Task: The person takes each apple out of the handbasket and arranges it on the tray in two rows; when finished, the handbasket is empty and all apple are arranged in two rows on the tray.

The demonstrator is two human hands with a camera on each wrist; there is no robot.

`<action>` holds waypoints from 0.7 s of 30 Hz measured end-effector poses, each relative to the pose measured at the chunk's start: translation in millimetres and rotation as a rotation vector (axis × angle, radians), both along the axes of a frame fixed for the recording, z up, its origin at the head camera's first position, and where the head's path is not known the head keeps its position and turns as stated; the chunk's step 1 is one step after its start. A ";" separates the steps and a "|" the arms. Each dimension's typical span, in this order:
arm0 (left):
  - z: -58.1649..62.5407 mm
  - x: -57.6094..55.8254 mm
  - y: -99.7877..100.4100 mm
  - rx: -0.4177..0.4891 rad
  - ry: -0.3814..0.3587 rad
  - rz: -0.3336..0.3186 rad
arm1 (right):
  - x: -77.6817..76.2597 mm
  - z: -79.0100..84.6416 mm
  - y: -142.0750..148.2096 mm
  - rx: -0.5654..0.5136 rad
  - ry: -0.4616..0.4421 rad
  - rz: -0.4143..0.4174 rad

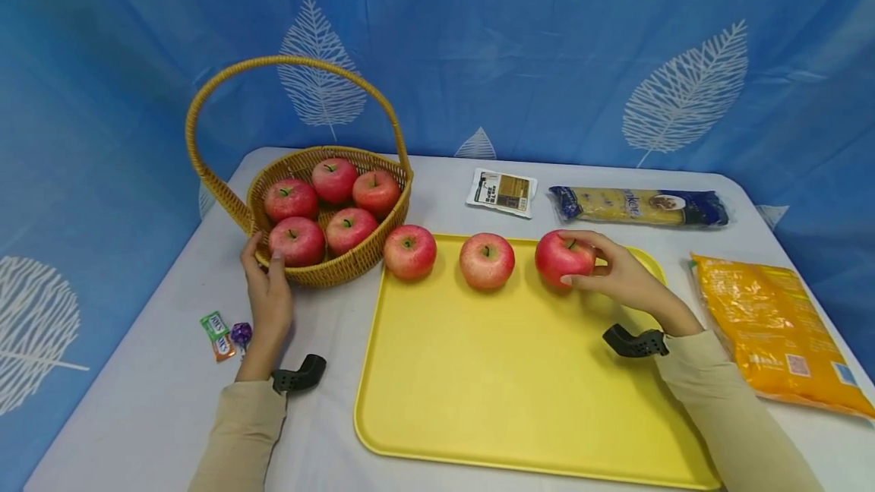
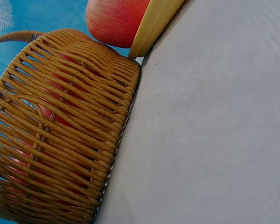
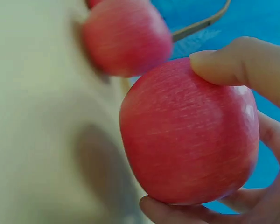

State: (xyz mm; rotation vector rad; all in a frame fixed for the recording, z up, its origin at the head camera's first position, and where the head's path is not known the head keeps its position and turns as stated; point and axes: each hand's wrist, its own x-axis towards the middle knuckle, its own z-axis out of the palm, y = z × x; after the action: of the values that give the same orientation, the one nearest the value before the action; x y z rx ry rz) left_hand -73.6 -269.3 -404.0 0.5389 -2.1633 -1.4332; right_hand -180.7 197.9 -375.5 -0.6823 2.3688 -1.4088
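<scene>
With thumb and fingers spread around its sides, my right hand (image 1: 618,275) grips a red apple (image 1: 557,257) at the far right part of the yellow tray (image 1: 519,378). In the right wrist view a gap separates this apple (image 3: 186,140) from its shadow on the tray. Two other apples sit along the tray's far edge, one in the middle (image 1: 487,261) and one at the corner (image 1: 409,252). My left hand (image 1: 270,302) touches the near left side of the wicker basket (image 1: 342,268), fingers fairly straight. Several apples lie inside the basket.
Behind the tray are a small white-and-brown packet (image 1: 502,192) and a long blue-and-yellow pasta bag (image 1: 639,206). An orange bag (image 1: 779,325) lies to the right. Small candy wrappers (image 1: 217,335) and a purple lollipop (image 1: 241,334) lie left of my left wrist. The basket handle arches high.
</scene>
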 end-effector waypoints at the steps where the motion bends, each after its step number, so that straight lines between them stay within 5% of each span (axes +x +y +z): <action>1: 0.0 -0.1 0.2 -0.003 0.000 0.002 | 2.4 -3.3 1.4 0.004 0.002 0.003; 21: 0.3 -0.2 2.2 -0.015 0.014 0.002 | 16.2 -24.2 2.4 0.103 0.199 -0.019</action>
State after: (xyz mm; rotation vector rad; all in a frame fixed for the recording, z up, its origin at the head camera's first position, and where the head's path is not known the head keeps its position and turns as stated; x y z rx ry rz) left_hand -73.8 -267.1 -403.6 0.5242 -2.1600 -1.4147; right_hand -164.5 200.3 -399.7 -0.8075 2.5860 -1.2686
